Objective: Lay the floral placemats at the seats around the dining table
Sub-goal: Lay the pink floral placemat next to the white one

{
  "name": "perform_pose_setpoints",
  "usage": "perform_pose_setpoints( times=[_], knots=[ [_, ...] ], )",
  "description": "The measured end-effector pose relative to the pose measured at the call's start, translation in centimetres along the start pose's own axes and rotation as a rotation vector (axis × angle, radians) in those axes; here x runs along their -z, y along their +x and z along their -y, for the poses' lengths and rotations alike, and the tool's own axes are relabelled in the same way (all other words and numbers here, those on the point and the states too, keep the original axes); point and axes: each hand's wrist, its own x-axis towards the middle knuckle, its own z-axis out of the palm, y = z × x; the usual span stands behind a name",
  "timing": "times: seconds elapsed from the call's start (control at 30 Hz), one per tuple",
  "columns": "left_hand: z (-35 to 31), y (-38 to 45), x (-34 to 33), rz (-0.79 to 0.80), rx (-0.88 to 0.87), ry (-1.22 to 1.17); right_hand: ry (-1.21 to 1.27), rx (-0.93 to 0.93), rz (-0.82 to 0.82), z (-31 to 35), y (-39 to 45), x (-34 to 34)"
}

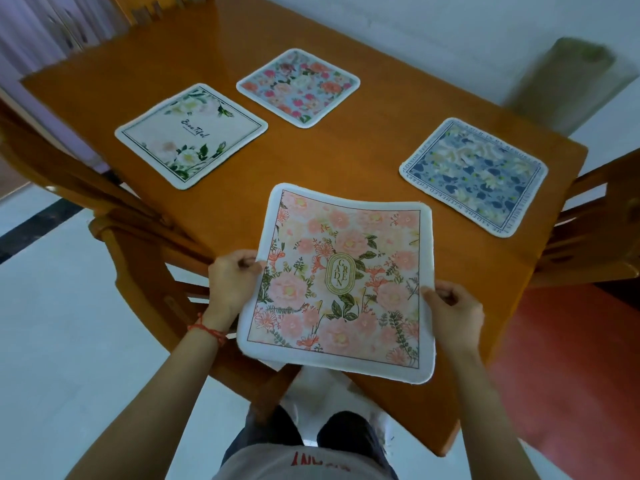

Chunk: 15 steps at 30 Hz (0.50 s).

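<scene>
Three square fabric placemats already lie flat on the glossy orange-brown wooden dining table [346,143]: a white one with green leaves and script lettering [191,136] at the left, a pale blue one with pink and red roses [298,87] at the far side, and a blue-and-cream one with a lettered border [473,177] at the right. All are well apart, with bare wood between them. Wooden chairs [114,216] stand at the left and right edges.

The peach floral placemat with a gold oval "GARDEN" emblem [341,282] is over the near table edge, tilted slightly clockwise, its lettering upright toward the person. The left hand [232,282] pinches its left edge, fingers curled; the right hand [453,311] pinches its right edge likewise.

The floor is pale tile, red at the right.
</scene>
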Motion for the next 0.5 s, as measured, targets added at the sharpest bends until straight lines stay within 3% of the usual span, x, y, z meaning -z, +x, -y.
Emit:
perform_pose_setpoints(
  times=[0.5],
  knots=[
    [0.4, 2.2, 6.1, -0.041, 0.009, -0.14, 0.12, -0.013, 0.045, 5.1, -1.0, -2.7]
  ],
)
